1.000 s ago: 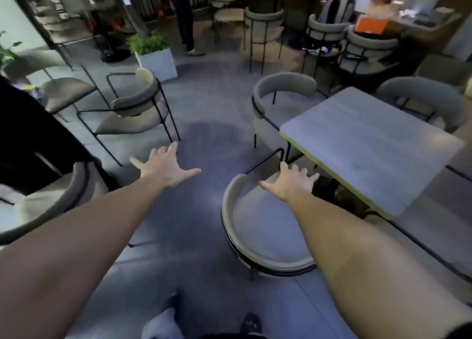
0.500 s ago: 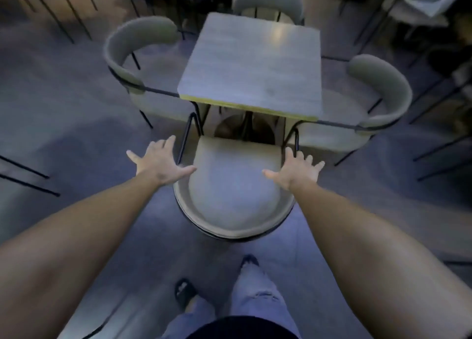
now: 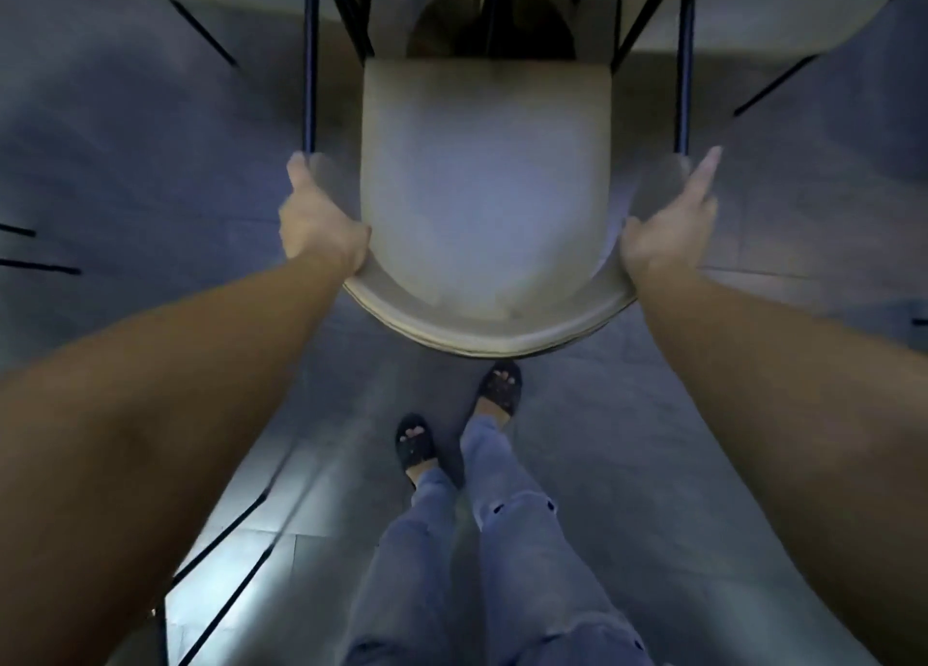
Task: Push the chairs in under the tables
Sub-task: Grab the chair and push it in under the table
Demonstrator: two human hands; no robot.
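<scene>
Chair (image 3: 484,188) is sitting pulled out, its seat front only nearing the table base (image 3: 489,27), so the push is judged barely begun. Left hand (image 3: 321,223) is clamping curled fingers round the backrest's left end. Right hand (image 3: 673,228) is gripping the right end, one digit lying straight. Neighbouring seats (image 3: 778,7) are flanking the gap closely, which is leaving little room for drifting sideways.

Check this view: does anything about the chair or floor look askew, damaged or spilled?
Nothing stands out. The beige round-backed upholstered chair sits square and looks intact, left hand and right hand holding its curved backrest either side. No spill shows on the grey floor.
</scene>
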